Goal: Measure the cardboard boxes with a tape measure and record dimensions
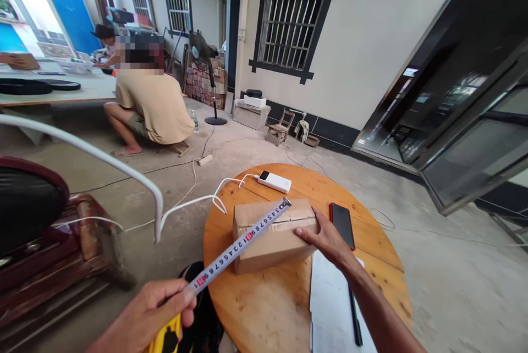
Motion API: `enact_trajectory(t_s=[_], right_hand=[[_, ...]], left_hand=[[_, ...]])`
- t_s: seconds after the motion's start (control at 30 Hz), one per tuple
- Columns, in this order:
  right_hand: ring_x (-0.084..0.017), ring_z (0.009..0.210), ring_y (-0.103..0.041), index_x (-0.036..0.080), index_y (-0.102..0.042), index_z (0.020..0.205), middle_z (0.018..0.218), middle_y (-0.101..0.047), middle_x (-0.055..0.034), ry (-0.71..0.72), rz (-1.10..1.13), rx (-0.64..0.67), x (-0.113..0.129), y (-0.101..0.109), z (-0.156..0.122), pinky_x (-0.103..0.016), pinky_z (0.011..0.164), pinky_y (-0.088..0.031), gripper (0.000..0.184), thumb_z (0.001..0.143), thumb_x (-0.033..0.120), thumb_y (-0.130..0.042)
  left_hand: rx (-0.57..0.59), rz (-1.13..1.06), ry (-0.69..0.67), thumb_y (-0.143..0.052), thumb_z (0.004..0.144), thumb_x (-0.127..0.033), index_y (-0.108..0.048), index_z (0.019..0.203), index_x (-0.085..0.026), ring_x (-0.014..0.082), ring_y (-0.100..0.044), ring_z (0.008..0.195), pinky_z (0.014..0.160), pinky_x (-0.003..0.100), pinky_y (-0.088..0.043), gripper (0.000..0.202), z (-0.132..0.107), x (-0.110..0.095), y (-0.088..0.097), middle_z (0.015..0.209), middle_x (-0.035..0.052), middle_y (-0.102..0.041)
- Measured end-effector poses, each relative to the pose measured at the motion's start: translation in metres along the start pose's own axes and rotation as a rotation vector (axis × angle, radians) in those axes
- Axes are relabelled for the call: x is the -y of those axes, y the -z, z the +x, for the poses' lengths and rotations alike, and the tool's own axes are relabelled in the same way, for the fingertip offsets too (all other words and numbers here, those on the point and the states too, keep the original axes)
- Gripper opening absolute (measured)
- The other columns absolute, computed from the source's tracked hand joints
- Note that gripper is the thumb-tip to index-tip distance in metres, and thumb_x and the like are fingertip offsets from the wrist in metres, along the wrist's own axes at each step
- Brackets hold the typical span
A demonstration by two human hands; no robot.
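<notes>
Head view: your left hand (144, 314) gripped the yellow tape measure (167, 336), its blade (241, 243) stretched across the cardboard box (272, 237). Your right hand (325, 237) pressed flat, open, against the box's side. Risk: the unhooked blade could slip off.

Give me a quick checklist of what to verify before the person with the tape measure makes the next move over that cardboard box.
1. Tape measure extended over the cardboard box: ok, its hook end reaches the far top edge.
2. Left hand gripping the yellow tape case: ok.
3. Right hand steadying the box: ok, fingers rest on its right end.
4. Blade flat against the box: not ok, it slants up from the case.
5. Box fully on the round table: ok.
6. Phone clear of the box: ok, lies beside the right hand.
</notes>
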State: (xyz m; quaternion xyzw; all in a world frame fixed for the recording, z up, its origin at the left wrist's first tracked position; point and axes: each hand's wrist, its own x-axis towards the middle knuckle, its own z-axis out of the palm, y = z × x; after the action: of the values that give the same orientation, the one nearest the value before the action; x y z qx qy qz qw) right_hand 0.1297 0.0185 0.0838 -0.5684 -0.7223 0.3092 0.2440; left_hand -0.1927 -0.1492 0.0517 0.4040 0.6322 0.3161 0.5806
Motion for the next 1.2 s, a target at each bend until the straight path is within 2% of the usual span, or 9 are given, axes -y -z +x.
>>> enact_trajectory(t_s=[0.1,0.2,0.3,0.47,0.57,0.63,0.83,1.03,1.2], right_hand=[[-0.029,0.109,-0.057,0.021,-0.044,0.130,0.122,-0.059,-0.0095,0.044,0.134,0.002,0.006,-0.009,-0.008,-0.041,0.091,-0.046,0.077,0.066,0.056,-0.070],[-0.028,0.100,-0.060,0.020,-0.047,0.124,0.113,-0.063,-0.0089,0.054,0.117,0.016,0.014,-0.014,-0.020,-0.040,0.084,-0.048,0.073,0.064,0.054,-0.072],[-0.029,0.095,-0.061,0.019,-0.050,0.118,0.105,-0.065,-0.0090,0.020,0.073,0.012,0.016,-0.019,-0.032,-0.039,0.078,-0.049,0.069,0.064,0.056,-0.071],[-0.031,0.113,-0.055,0.021,-0.035,0.135,0.124,-0.057,-0.0108,0.008,0.115,-0.075,0.012,-0.029,-0.045,-0.043,0.092,-0.044,0.089,0.062,0.055,-0.073],[-0.033,0.124,-0.046,0.019,-0.021,0.143,0.136,-0.048,-0.0135,-0.024,0.148,-0.115,0.009,-0.033,-0.049,-0.044,0.099,-0.039,0.105,0.060,0.055,-0.074],[-0.032,0.126,-0.043,0.018,-0.020,0.144,0.139,-0.045,-0.0141,-0.036,0.166,-0.125,0.008,-0.034,-0.051,-0.044,0.101,-0.038,0.109,0.059,0.056,-0.074],[-0.032,0.127,-0.043,0.018,-0.024,0.143,0.139,-0.045,-0.0136,-0.016,0.166,-0.139,0.006,-0.035,-0.051,-0.045,0.104,-0.036,0.103,0.060,0.056,-0.073],[-0.031,0.127,-0.043,0.018,-0.026,0.142,0.140,-0.045,-0.0133,-0.011,0.163,-0.128,0.010,-0.036,-0.053,-0.045,0.104,-0.036,0.100,0.063,0.056,-0.072],[-0.031,0.129,-0.041,0.019,-0.020,0.145,0.143,-0.040,-0.0144,0.010,0.060,-0.137,0.005,-0.036,-0.050,-0.047,0.104,-0.037,0.094,0.071,0.058,-0.063]], left_hand=[[0.056,0.148,-0.028,-0.059,0.074,-0.051,-0.060,0.063,-0.018,0.0101,-0.048,0.046,0.044,0.017,-0.033,0.035,0.007,-0.029,0.009,0.054,-0.0030,-0.060],[0.121,0.264,-0.096,-0.058,0.077,-0.045,-0.061,0.065,-0.017,0.0101,-0.048,0.049,0.046,0.017,-0.031,0.030,0.017,-0.052,0.012,0.057,-0.0024,-0.063],[0.166,0.393,-0.167,-0.053,0.079,-0.045,-0.062,0.067,-0.017,0.0116,-0.049,0.052,0.049,0.019,-0.031,0.032,0.028,-0.066,0.015,0.058,-0.0007,-0.065],[0.176,0.533,-0.171,-0.052,0.079,-0.047,-0.063,0.067,-0.015,0.0111,-0.043,0.049,0.050,0.021,-0.027,0.036,0.035,-0.082,0.020,0.056,0.0007,-0.066],[0.171,0.571,-0.177,-0.051,0.078,-0.051,-0.061,0.063,-0.015,0.0113,-0.043,0.048,0.049,0.022,-0.026,0.040,0.032,-0.086,0.021,0.055,0.0018,-0.066],[0.177,0.577,-0.182,-0.050,0.079,-0.053,-0.061,0.061,-0.016,0.0114,-0.044,0.047,0.049,0.022,-0.026,0.043,0.031,-0.086,0.022,0.054,0.0022,-0.066],[0.142,0.593,-0.149,-0.049,0.079,-0.056,-0.061,0.063,-0.017,0.0117,-0.046,0.044,0.046,0.022,-0.026,0.044,0.030,-0.081,0.026,0.055,0.0033,-0.068],[0.144,0.568,-0.170,-0.051,0.081,-0.052,-0.063,0.064,-0.016,0.0103,-0.043,0.047,0.047,0.021,-0.025,0.041,0.024,-0.086,0.026,0.057,0.0025,-0.067],[0.129,0.317,-0.073,-0.060,0.073,-0.050,-0.064,0.071,-0.017,0.0125,-0.053,0.052,0.048,0.020,-0.035,0.034,0.011,-0.084,0.029,0.063,0.0023,-0.068]])
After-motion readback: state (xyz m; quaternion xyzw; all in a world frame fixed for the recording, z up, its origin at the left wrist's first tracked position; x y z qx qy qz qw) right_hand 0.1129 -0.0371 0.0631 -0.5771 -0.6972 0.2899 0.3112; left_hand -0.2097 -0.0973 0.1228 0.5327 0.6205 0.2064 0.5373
